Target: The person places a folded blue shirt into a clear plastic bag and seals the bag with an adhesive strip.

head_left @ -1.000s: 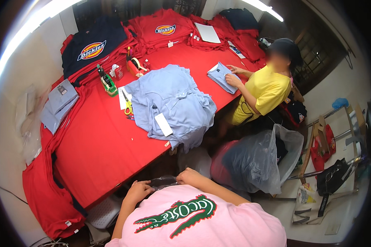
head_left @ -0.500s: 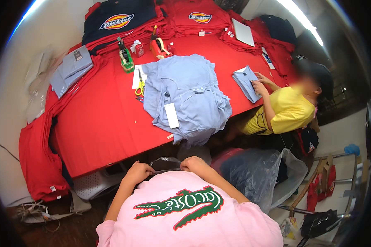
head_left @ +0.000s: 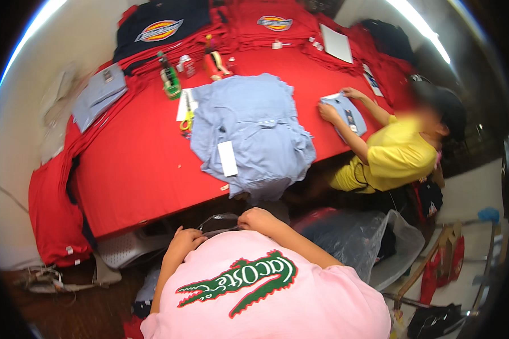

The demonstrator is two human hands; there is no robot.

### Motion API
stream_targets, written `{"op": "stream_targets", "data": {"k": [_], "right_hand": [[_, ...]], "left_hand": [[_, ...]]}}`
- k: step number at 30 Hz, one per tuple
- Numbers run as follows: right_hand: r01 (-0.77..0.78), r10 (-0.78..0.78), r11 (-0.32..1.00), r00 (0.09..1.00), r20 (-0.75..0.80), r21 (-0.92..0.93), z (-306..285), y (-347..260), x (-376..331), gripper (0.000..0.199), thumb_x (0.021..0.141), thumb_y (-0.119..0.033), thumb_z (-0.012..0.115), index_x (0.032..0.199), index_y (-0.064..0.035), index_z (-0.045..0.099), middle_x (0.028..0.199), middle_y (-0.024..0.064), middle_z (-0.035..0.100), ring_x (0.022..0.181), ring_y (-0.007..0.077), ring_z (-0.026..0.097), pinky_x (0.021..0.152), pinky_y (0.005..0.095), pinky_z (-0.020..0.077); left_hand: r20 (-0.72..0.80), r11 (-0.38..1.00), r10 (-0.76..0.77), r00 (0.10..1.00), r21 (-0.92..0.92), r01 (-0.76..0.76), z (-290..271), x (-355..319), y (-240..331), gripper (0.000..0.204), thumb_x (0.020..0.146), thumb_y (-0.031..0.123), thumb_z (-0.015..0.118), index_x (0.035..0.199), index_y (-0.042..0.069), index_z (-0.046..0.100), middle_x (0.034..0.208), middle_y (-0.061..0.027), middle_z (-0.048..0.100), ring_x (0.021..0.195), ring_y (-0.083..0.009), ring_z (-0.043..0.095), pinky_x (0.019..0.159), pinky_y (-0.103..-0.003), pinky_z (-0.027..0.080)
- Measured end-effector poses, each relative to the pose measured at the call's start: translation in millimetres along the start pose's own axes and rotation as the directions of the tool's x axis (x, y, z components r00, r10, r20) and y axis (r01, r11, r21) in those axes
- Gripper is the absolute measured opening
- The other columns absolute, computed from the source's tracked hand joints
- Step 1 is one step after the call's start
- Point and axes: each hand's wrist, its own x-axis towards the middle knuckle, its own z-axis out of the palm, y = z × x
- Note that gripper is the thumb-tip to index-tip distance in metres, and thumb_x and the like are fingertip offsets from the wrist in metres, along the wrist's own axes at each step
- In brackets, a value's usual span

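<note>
Close to my pink shirt [head_left: 237, 282], I hold the rim of a see-through plastic bag [head_left: 219, 217] stretched between both hands. My left hand [head_left: 186, 242] pinches one side of the rim. The other side is gripped in the closed fingers of my right hand [head_left: 257, 219]. The rest of the bag is hidden below my hands. Ahead, at the table's near edge, lies a heap of light blue shirts [head_left: 249, 130] with a white tag [head_left: 228, 158] on top; neither hand touches it.
A red-covered table [head_left: 124, 169] stands before me, with yellow scissors [head_left: 187, 120], tape dispensers [head_left: 169, 78] and stacked red garments [head_left: 280, 25]. At right, a person in yellow [head_left: 401, 150] handles a folded blue shirt [head_left: 350, 110]. A big plastic sack [head_left: 350, 237] lies beside me.
My hands stay on the bag rim and shift slightly left in view, the left one a little lower. The person in yellow has spread their hands to the folded shirt's far and left edges.
</note>
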Motion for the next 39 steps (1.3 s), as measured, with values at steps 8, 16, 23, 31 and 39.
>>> {"op": "stream_targets", "data": {"k": [8,16,23,31,39], "right_hand": [[-0.113,0.114,0.993,0.993,-0.018,0.03,-12.9,-2.8,-11.9,0.02,0.093,-0.025,0.071,0.096,-0.0067,0.079,0.095,0.0157,0.078,0.092,0.0381,0.075,0.085,0.0508,0.0591],[-0.198,0.204,0.973,0.978,-0.046,0.114,-4.4,-5.9,-31.4,0.022,0.095,-0.027,0.071,0.103,-0.0091,0.081,0.103,0.0143,0.08,0.1,0.0378,0.075,0.09,0.0513,0.0588],[-0.284,0.284,0.936,0.958,0.03,0.206,-10.4,-23.7,-31.8,0.023,0.095,-0.026,0.071,0.105,-0.0093,0.082,0.105,0.0145,0.081,0.1,0.0384,0.076,0.09,0.0506,0.0596],[-0.301,0.288,0.946,0.951,0.108,0.122,-4.2,-26.1,-10.7,0.025,0.096,-0.024,0.072,0.108,-0.0048,0.083,0.103,0.0196,0.08,0.099,0.0403,0.077,0.09,0.0476,0.0605],[-0.293,0.28,0.947,0.954,0.105,0.13,-16.1,-23.1,-0.1,0.019,0.092,-0.018,0.071,0.103,-0.0069,0.083,0.101,0.0166,0.079,0.099,0.0386,0.076,0.089,0.0485,0.0602]], "left_hand": [[0.103,0.993,-0.055,0.993,-0.096,0.065,-27.6,16.1,29.3,0.028,0.099,0.026,0.072,0.114,0.006,0.084,0.127,-0.0164,0.079,0.121,-0.0334,0.073,0.124,-0.055,0.037],[0.057,0.933,0.009,0.998,-0.359,0.012,-54.7,51.1,37.4,0.055,0.095,0.016,0.083,0.144,-0.001,0.067,0.138,-0.0217,0.074,0.128,-0.0319,0.072,0.11,-0.041,0.054],[0.048,0.653,-0.017,0.999,-0.756,0.048,-61.4,56.7,12.8,0.054,0.101,0.013,0.078,0.15,-0.004,0.061,0.15,-0.0185,0.067,0.14,-0.0264,0.063,0.117,-0.04,0.05],[0.155,0.524,-0.264,0.952,-0.806,0.277,-43.0,46.4,-27.1,0.077,0.102,0.04,0.078,0.155,-0.01,0.052,0.151,-0.0206,0.064,0.142,-0.0265,0.061,0.125,-0.037,0.04],[0.26,-0.042,-0.339,0.904,-0.964,0.261,5.6,59.4,-52.7,0.067,0.1,0.048,0.08,0.146,0.004,0.059,0.149,-0.0136,0.064,0.143,-0.0274,0.059,0.121,-0.048,0.041]]}}
